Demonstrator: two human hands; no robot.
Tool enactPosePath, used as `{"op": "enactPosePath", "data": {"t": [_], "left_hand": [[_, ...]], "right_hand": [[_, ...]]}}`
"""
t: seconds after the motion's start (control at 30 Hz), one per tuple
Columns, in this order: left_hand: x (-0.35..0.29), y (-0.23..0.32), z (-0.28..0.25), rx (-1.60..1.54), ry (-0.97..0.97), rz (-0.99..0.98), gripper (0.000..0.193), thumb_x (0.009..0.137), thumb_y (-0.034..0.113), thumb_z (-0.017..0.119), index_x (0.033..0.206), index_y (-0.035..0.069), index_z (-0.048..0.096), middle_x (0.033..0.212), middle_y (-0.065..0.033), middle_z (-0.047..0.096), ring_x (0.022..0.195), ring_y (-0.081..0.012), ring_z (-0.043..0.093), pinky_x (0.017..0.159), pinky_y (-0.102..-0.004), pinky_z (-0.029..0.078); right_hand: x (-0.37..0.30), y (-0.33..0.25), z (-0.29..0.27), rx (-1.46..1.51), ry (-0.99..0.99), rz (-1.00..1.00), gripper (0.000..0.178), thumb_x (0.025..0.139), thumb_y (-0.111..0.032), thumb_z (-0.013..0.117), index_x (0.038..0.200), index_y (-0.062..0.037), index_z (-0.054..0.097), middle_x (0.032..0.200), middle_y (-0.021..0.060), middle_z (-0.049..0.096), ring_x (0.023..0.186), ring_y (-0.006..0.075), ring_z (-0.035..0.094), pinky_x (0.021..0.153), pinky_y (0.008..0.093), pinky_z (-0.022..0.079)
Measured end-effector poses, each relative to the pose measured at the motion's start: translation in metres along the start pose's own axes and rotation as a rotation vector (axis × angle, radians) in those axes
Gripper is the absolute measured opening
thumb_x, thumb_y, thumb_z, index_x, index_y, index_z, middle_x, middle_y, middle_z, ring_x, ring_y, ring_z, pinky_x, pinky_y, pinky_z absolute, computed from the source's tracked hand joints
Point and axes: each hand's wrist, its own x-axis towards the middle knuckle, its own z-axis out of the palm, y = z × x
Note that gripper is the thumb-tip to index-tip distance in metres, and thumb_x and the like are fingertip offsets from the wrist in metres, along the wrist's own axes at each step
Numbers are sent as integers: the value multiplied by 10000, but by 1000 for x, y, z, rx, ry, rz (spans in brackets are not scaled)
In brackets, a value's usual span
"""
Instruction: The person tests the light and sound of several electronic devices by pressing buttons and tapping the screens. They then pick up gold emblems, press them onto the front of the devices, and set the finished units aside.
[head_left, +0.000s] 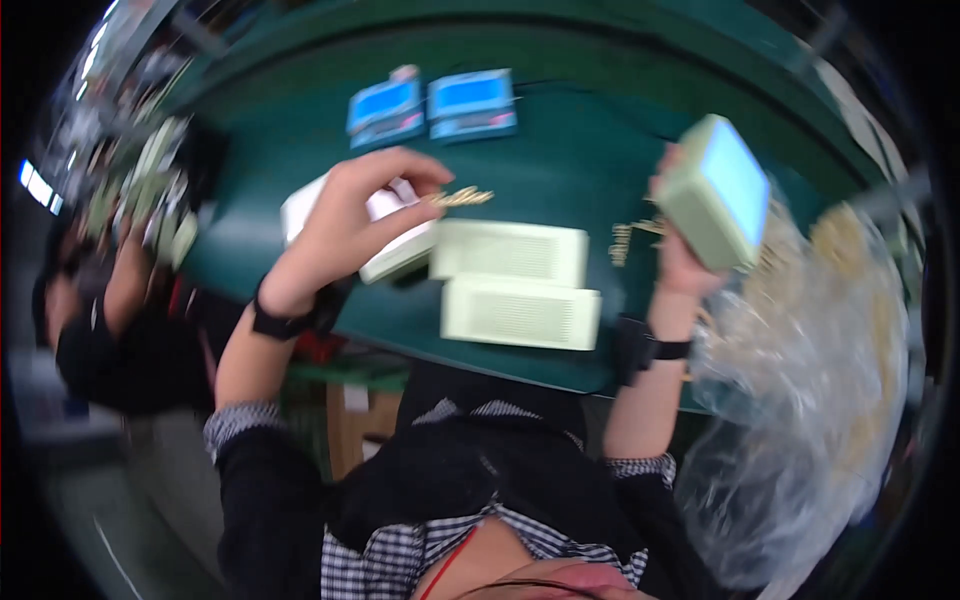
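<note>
My left hand (365, 205) is closed in a pinch, with a small gold-coloured strip (465, 197) sticking out beyond thumb and forefinger. Its exact kind is blurred. Beneath that hand lies a pale casing (398, 252), partly covered by it. My right hand (683, 262) grips a pale green box-shaped device (692, 192) with a bright bluish screen-like face, raised and tilted at the right. Another gold-coloured piece (621, 244) shows beside the right fingers; whether they hold it is unclear. Two pale green casings with slotted faces, a far one (510, 250) and a near one (520, 314), lie between my hands.
Two blue devices with screens, one left (386, 112) and one right (472, 104), stand at the back of the green table (575, 165). A large clear plastic bag (800, 400) with tan contents bulges at the right edge. Another person's arm (128, 280) is at far left.
</note>
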Motion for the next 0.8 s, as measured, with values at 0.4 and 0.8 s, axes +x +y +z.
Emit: {"op": "enactPosePath", "data": {"t": [0.4, 0.8], "left_hand": [[-35, -44, 51, 47, 231, 173, 83, 748, 104, 796, 800, 61, 748, 835, -45, 724, 838, -173, 627, 763, -294, 496], [-36, -42, 72, -190, 280, -58, 72, 790, 67, 765, 862, 59, 771, 884, -36, 739, 941, -156, 566, 865, -308, 456]], "right_hand": [[5, 22, -16, -148, 100, 60, 746, 924, -431, 507, 1515, -50, 258, 1569, 242, 175, 1440, 493, 87, 1146, 646, 89], [6, 17, -15, -26, 113, 48, 760, 913, -434, 545, 1510, -55, 268, 1558, 239, 200, 1445, 493, 90, 1140, 680, 62]]}}
